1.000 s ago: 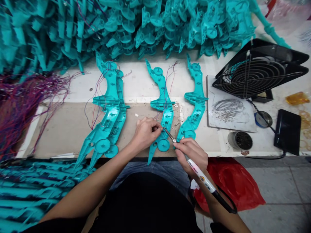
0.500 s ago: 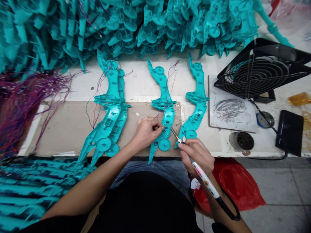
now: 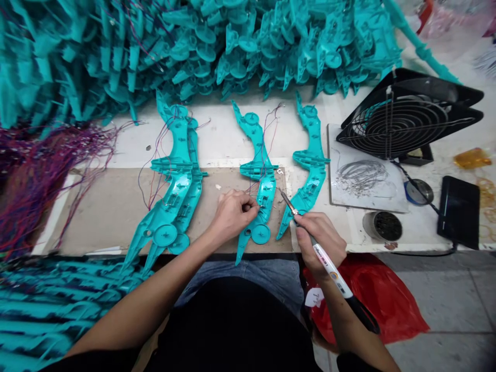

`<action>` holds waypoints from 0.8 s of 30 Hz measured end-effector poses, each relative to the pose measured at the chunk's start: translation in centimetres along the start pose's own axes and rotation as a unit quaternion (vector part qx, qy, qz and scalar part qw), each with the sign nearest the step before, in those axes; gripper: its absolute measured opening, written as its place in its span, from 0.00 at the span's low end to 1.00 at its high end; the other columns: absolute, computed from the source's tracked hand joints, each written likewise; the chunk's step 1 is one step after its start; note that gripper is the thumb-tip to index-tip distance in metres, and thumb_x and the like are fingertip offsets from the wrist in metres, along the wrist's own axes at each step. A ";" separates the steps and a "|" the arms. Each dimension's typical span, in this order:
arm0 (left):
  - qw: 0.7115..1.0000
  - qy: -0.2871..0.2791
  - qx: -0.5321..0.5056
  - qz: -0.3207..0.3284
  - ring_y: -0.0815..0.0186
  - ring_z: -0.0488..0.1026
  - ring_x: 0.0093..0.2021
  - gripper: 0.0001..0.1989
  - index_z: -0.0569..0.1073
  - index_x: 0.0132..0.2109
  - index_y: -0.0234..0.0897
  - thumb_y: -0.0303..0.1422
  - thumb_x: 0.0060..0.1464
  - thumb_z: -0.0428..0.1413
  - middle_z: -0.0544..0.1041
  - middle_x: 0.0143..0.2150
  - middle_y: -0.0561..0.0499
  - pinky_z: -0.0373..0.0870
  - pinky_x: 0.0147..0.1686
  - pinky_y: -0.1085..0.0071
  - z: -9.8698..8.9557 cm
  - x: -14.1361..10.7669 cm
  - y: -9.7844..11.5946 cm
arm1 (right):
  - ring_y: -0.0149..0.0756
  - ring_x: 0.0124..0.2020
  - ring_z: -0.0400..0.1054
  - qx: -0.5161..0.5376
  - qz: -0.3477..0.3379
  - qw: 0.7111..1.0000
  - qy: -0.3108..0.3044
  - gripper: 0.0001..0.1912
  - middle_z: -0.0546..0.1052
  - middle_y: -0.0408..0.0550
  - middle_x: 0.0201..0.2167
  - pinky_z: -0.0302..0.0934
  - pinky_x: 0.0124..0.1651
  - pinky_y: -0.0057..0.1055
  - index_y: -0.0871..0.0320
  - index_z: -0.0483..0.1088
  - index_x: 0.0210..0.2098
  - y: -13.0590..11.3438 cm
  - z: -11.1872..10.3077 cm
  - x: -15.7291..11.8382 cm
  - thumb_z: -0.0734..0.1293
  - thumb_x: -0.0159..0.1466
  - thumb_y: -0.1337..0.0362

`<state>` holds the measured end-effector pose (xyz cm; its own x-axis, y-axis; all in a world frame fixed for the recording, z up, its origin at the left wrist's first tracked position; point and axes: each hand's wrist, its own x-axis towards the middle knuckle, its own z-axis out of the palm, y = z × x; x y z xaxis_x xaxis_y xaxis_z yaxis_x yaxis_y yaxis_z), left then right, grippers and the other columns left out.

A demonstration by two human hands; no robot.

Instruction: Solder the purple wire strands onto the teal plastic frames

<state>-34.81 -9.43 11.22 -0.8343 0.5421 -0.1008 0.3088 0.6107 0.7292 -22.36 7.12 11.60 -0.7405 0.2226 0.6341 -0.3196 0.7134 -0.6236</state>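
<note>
My right hand is wrapped round a white soldering iron. The iron's tip is in the air just right of the middle turquoise plastic bow-shaped part, apart from it. Over the left edge of that part my left hand has thumb and forefinger pinched together. What the pinch holds is too small to make out, though thin red and blue wires run along the part close by. Another turquoise part lies to the right, and a stacked pair with wires lies to the left.
A heap of turquoise parts fills the back. Bundled red and purple wires lie at left. On the right are a black fan, a white board with solder wire, a round tin and a black box.
The soldering iron's tip has lifted off the middle part and moved right, away from it. My left hand stays pinched in nearly the same place. The view has shifted slightly.
</note>
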 end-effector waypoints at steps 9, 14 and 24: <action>0.988 0.150 -0.035 -0.030 0.62 0.72 0.41 0.14 0.74 0.43 0.35 0.38 0.52 0.57 0.77 0.40 0.46 0.67 0.43 0.67 -0.5 0.5 -1.6 | 0.35 0.30 0.74 -0.015 0.084 0.992 0.096 0.15 0.78 0.48 0.32 0.69 0.32 0.31 0.57 0.74 0.49 2.7 -0.3 -0.3 0.62 0.66 0.59; 0.997 0.009 0.049 -0.059 0.63 0.72 0.32 0.12 0.78 0.37 0.36 0.38 0.55 0.53 0.78 0.29 0.49 0.63 0.33 0.70 -1.1 1.1 -0.7 | 0.35 0.33 0.75 -0.057 0.128 0.986 0.095 0.14 0.79 0.47 0.31 0.70 0.39 0.33 0.58 0.74 0.47 4.2 0.1 -0.1 0.64 0.65 0.60; 0.953 -0.040 0.299 0.006 0.54 0.73 0.40 0.20 0.77 0.39 0.36 0.43 0.62 0.45 0.78 0.38 0.42 0.61 0.34 0.65 -1.9 -3.3 3.0 | 0.37 0.36 0.75 -0.051 0.082 0.992 0.086 0.12 0.79 0.49 0.32 0.70 0.42 0.35 0.57 0.74 0.45 4.1 0.1 0.1 0.63 0.65 0.61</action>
<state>-32.03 -10.47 15.04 -0.7990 0.5789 -0.1630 0.5433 0.8110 0.2171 -23.77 10.01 9.03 -0.6637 0.4449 0.6013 -0.1347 0.7197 -0.6811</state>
